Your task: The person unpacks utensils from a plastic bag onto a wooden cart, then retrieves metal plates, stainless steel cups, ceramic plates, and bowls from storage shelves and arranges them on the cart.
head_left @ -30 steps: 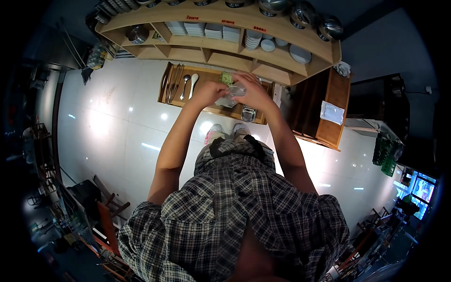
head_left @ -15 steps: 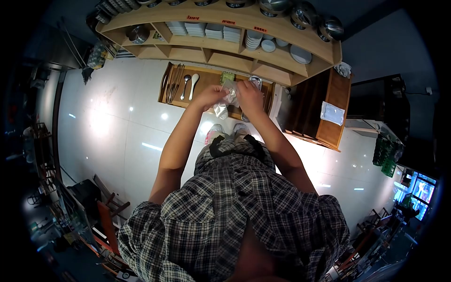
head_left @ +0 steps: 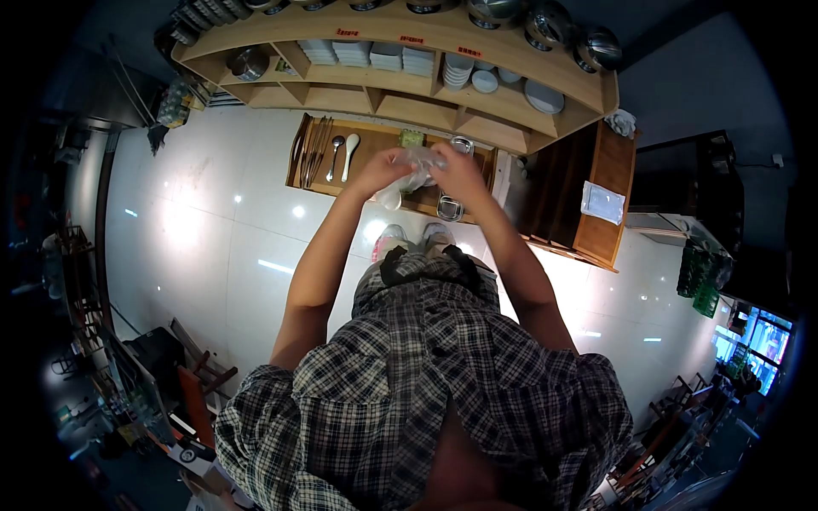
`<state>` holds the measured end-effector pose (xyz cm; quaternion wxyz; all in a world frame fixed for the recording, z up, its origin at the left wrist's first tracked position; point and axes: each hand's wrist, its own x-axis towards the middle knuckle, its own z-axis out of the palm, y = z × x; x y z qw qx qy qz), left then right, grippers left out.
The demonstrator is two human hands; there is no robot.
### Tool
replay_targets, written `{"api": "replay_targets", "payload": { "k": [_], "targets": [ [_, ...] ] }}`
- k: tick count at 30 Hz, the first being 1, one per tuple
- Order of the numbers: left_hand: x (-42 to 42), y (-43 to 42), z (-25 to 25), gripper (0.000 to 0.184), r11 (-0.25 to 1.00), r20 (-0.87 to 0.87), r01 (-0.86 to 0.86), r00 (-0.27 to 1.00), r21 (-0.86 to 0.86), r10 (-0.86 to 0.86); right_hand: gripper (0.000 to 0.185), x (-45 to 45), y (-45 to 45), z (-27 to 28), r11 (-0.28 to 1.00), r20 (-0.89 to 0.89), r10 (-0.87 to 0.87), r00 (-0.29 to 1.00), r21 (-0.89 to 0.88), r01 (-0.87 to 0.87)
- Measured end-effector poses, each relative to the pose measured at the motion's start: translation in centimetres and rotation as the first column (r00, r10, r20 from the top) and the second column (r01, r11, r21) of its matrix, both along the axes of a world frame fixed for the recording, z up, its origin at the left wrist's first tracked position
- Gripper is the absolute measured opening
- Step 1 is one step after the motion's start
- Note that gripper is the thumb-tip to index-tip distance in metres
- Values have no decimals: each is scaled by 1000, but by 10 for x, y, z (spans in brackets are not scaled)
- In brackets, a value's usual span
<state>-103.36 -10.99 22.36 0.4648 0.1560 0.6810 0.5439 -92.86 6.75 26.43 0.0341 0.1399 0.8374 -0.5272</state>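
Observation:
A clear plastic bag (head_left: 417,162) stretches between my two hands, above a wooden tray (head_left: 368,138). My left hand (head_left: 382,174) is closed on the bag's left side, and my right hand (head_left: 453,170) grips its right side. Something whitish hangs below my left hand; I cannot make out whether it is part of the bag. Behind the bag lies a green packet (head_left: 411,138). On the tray's left are chopsticks (head_left: 319,152), a dark spoon (head_left: 336,157) and a white spoon (head_left: 350,157). A metal dish (head_left: 449,207) sits near my right hand, with another (head_left: 462,145) behind it.
A wooden shelf (head_left: 413,104) with stacked white bowls (head_left: 388,56) stands behind the tray. To the right, a white packet (head_left: 603,204) lies on a wooden cabinet (head_left: 601,241). Pale tiled floor (head_left: 230,221) surrounds my feet.
The bag has moved up and been spread wider between my hands over the last half second. My right hand has shifted slightly, uncovering the front metal dish.

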Motion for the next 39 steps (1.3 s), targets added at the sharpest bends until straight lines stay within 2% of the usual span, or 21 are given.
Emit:
{"api": "replay_targets", "payload": {
  "k": [1, 3, 4, 8, 10, 11, 13, 14, 16, 23, 25, 26, 28, 29, 31, 32, 33, 34, 35, 37, 39],
  "targets": [
    [-1, -1, 1, 21, 994, -190, 72, 978, -84, -86, 30, -2, 10, -4, 1000, -1, 0, 1000, -1, 0],
    [-1, -2, 4, 20, 995, -146, 97, 984, -23, -99, 31, -8, 29, -10, 975, -117, 135, 984, -159, -153],
    [-1, -1, 5, 19, 992, -102, 120, 988, 40, -116, 31, -10, 36, -10, 969, -108, 205, 973, -120, -217],
    [-4, 1, 3, 17, 978, -32, 208, 978, 24, -207, 34, -19, 44, -30, 943, -43, 294, 955, -150, -297],
    [-5, 1, 1, 16, 974, -176, 203, 960, -99, -218, 42, -21, 39, -41, 865, -161, 193, 968, -437, -245],
    [-5, 0, 0, 16, 974, -177, 203, 960, -99, -218, 42, -18, 40, -47, 865, -162, 193, 968, -437, -245],
    [-3, -1, 8, 18, 992, -211, 68, 973, -102, -89, 51, -12, 36, -41, 677, -51, 111, 992, -727, -113],
    [-4, -2, 8, 18, 993, -213, 66, 973, -103, -87, 51, -12, 33, -46, 677, -52, 113, 992, -727, -116],
    [-5, -4, 7, 18, 989, -295, 48, 951, -138, -88, 49, -10, 24, -58, 756, -34, 134, 990, -642, -124],
    [-8, -4, 7, 17, 985, -240, 66, 965, -159, -103, 39, -12, 12, -65, 817, 105, 70, 992, -576, 3],
    [-10, -6, 9, 15, 986, -201, 48, 976, -159, -80, 34, -10, 10, -61, 720, 138, 1, 990, -687, 95],
    [-10, -7, 7, 15, 986, -200, 47, 977, -159, -79, 34, -9, 10, -63, 721, 139, 2, 990, -687, 95],
    [-11, -9, 4, 16, 999, -14, 1, 1000, -41, -2, 27, -7, 10, -64, 640, 194, -2, 981, -754, 151],
    [-11, -10, 3, 16, 999, -14, -1, 1000, -40, 0, 27, -6, 9, -64, 641, 194, 0, 981, -753, 149],
    [-11, -12, 2, 20, 992, 126, -71, 990, 100, 58, 27, -2, 7, -58, 687, 133, -106, 985, -707, 169],
    [-10, -12, 2, 20, 992, 128, -72, 990, 100, 59, 27, -1, 5, -64, 686, 134, -105, 985, -707, 169],
    [-9, -11, 1, 21, 989, 145, -105, 985, 104, 90, 28, 1, 2, -66, 784, -106, -137, 985, -620, 43],
    [-9, -9, 0, 23, 985, 162, -138, 980, 107, 120, 29, 3, 0, -68, 869, -341, -132, 931, -492, -57],
    [-7, -6, -1, 23, 985, 164, -138, 979, 106, 120, 29, 7, 0, -70, 868, -339, -133, 931, -493, -56],
    [-4, 0, -5, 21, 963, 225, -257, 946, 82, 233, 27, 16, -1, -44, 970, -399, 92, 912, -170, -173],
    [-3, 1, -6, 22, 965, 282, -243, 937, 96, 208, 25, 20, -1, -42, 972, -383, 75, 921, -178, -154]
  ]
}}
